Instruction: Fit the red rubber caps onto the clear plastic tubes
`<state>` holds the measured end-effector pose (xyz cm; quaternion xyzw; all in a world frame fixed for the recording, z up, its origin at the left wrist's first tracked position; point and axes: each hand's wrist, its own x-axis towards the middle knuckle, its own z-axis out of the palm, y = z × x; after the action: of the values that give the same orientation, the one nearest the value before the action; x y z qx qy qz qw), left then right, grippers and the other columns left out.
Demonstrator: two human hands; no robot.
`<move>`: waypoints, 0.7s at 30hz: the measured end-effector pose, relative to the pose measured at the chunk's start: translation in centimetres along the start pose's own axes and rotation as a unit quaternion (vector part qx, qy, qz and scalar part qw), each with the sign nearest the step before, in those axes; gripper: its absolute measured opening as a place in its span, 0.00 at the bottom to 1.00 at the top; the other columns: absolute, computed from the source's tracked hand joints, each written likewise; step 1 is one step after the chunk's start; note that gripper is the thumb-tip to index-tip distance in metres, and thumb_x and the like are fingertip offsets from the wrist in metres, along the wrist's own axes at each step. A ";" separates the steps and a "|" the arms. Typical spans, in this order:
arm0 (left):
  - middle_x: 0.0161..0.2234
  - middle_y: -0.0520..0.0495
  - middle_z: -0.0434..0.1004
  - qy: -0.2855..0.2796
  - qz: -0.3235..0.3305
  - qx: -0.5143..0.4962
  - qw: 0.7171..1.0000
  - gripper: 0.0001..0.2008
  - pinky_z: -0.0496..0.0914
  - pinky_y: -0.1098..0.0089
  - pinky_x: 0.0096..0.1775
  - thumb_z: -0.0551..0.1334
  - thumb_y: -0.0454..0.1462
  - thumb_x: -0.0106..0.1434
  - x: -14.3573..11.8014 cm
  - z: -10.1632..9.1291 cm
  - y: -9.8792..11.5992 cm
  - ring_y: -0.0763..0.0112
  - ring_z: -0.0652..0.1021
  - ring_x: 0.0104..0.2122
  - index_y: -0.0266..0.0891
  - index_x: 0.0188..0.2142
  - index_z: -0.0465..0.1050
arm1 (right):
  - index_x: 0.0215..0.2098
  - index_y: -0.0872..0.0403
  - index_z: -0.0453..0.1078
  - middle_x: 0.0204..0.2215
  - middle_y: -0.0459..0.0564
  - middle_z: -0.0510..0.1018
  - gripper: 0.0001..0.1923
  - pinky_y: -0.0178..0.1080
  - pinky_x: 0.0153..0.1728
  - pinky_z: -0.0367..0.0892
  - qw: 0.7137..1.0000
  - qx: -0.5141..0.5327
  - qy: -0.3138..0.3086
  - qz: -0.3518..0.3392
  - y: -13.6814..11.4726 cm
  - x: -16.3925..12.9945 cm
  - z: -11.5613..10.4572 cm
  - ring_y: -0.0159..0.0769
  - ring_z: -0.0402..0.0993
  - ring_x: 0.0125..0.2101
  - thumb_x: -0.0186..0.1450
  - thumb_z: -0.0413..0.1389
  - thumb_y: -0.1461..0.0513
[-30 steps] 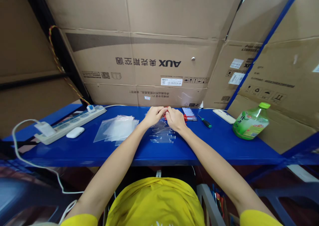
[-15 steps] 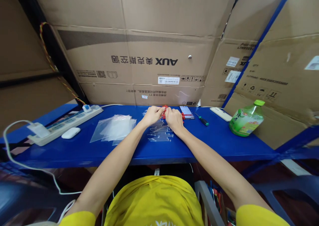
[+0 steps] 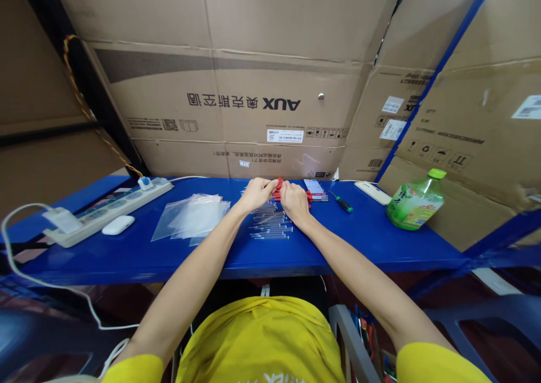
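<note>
Both hands, left hand (image 3: 256,192) and right hand (image 3: 293,200), pinch red pieces (image 3: 278,188) mid-shelf (image 3: 359,248), bare blue either side.

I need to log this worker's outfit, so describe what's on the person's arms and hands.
Both arms are bare from short yellow sleeves down to the wrists. The left hand and right hand wear no gloves, and no watch, ring or bracelet shows. The sleeves match a plain yellow shirt.

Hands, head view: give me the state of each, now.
Left hand: closed, pinching the small red pieces.
Right hand: closed on the same red pieces, above the clear tubes.
</note>
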<state>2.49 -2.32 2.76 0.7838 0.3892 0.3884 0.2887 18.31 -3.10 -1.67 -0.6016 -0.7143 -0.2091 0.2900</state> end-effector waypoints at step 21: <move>0.17 0.54 0.59 -0.001 -0.017 -0.073 0.997 0.32 0.54 0.71 0.26 0.57 0.62 0.65 0.3 0.0 -0.1 0.77 0.58 0.20 0.40 0.20 0.59 | 0.40 0.58 0.73 0.34 0.58 0.82 0.24 0.38 0.39 0.61 0.997 0.070 0.014 0.005 -0.1 0.0 -0.2 0.41 0.77 0.35 0.79 0.35 0.64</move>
<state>2.54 -2.03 2.84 0.7544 0.3729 0.4095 0.3523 18.24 -3.30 -1.49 -0.5807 -0.7197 -0.1656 0.3427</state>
